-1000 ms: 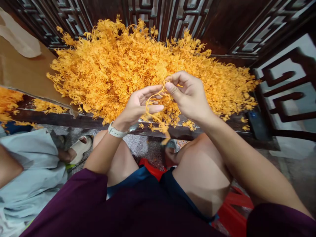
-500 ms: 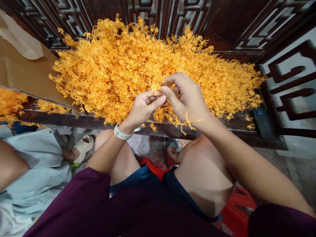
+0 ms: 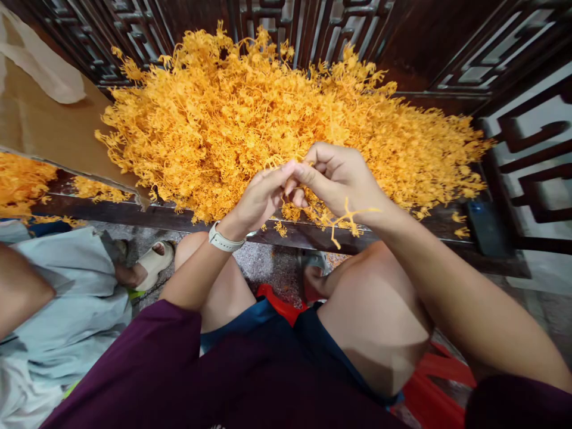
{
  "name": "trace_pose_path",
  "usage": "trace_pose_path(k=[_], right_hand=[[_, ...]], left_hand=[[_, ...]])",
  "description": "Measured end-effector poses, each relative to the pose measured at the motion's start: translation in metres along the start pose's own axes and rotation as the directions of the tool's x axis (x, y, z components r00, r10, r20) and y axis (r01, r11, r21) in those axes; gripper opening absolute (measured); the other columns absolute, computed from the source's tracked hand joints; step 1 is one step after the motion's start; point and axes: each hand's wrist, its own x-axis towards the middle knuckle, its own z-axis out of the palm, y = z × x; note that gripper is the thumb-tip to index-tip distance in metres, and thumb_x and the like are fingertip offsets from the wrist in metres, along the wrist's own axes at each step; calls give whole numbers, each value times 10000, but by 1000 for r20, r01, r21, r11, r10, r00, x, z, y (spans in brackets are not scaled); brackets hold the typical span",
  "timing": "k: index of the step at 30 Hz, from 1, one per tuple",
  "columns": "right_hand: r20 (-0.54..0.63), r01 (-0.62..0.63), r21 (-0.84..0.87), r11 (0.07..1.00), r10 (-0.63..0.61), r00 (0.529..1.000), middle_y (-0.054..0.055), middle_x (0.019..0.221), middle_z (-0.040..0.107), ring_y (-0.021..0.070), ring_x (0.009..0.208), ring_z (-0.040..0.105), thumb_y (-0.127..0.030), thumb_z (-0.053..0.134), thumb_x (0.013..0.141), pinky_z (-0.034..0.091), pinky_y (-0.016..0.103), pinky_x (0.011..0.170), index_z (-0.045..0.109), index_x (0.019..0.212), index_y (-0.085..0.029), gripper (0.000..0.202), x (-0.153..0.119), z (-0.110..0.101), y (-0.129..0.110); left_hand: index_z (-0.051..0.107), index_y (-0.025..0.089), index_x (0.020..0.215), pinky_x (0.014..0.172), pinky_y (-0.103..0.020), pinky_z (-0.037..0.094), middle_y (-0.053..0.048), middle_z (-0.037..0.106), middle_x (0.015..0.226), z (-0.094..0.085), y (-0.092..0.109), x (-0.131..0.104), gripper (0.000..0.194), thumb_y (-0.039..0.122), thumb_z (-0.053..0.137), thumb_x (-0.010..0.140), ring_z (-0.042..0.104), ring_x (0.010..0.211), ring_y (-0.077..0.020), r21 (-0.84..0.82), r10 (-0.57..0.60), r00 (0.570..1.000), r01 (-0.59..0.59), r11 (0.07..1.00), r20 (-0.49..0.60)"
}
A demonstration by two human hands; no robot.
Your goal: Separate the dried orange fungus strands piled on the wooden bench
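Observation:
A large heap of orange-yellow plastic pieces [image 3: 214, 119] covers the dark wooden bench [image 3: 308, 236]. In front of the heap my left hand [image 3: 266, 193] and my right hand [image 3: 337, 176] meet at the fingertips, both closed in a pinch on a small orange piece, mostly hidden by the fingers. A thin branched orange piece [image 3: 346, 218] hangs just below my right hand, near the wrist; what holds it is hidden.
At the left a cardboard sheet [image 3: 53, 131] leans over the bench, with more orange pieces [image 3: 22, 185] beyond it. A seated person in pale clothing [image 3: 75, 286] is at the left. A dark phone-like object [image 3: 488, 229] lies on the bench's right end.
The fingertips of both hands have come together, and the orange flower-shaped piece between them is now mostly covered. My right hand has moved slightly down. The whole view has shifted a little.

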Motion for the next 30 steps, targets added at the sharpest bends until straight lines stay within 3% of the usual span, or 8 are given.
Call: trace_pose_path(k=[4,7,10,14,17,21,24,30], right_hand=[[18,-25,31,999,24,1000,89,847,653,135,717,643,-702,710,873,544,263,610,494,852,-139,604,0,5,-8],[15,-62,22,998,62,998,83,813,650,124,685,626,-742,668,882,536,252,597,542,837,-136,621,2,9,-15],[-5,-72,3,997,72,997,78,758,621,102,638,580,-764,623,901,482,239,550,569,817,-129,643,3,13,-19],[-74,4,-63,998,-9,997,75,745,586,88,648,557,-731,586,949,439,240,563,534,797,-122,630,3,15,-16],[-125,61,-138,989,-78,989,60,716,554,79,644,519,-715,558,975,428,243,595,503,795,-125,619,2,14,-10],[-229,58,-325,944,-138,964,60,723,537,88,673,480,-739,572,950,405,250,602,516,809,-128,629,-1,10,-3],[-226,49,-345,937,-134,965,64,702,540,92,658,478,-751,606,917,397,249,574,516,775,-128,645,-2,9,-2],[-49,-31,-49,998,29,998,81,743,622,97,621,572,-745,601,927,495,234,563,590,774,-125,638,3,13,-12]], left_hand=[[418,159,574,756,-317,549,-25,456,559,2,0,-1,672,703,561,943,588,634,-106,44,-2,999,4,999,-35],[382,162,562,778,-345,556,-21,387,544,5,2,-3,699,729,530,944,563,624,-110,-42,-68,997,66,997,-44],[388,160,571,793,-348,564,-20,368,555,6,1,-3,671,675,517,981,522,601,-97,-102,-59,996,52,993,-65],[489,153,618,836,-335,570,-28,475,632,3,-4,-1,591,612,572,980,555,658,-93,-91,8,991,-20,996,-133],[592,150,682,892,-335,565,-53,597,747,1,-8,1,526,605,640,943,661,881,-148,-12,64,992,-66,998,-108],[679,160,819,921,-331,557,-47,658,860,5,-13,1,374,520,762,877,673,1063,-183,-15,118,982,-122,992,-146],[673,152,783,867,-323,556,-46,628,799,8,-14,2,392,521,783,855,677,992,-175,-34,89,984,-95,995,-151],[479,143,589,695,-297,504,-37,436,611,7,-4,-2,636,638,541,984,519,628,-87,-65,-50,995,44,997,-85]])
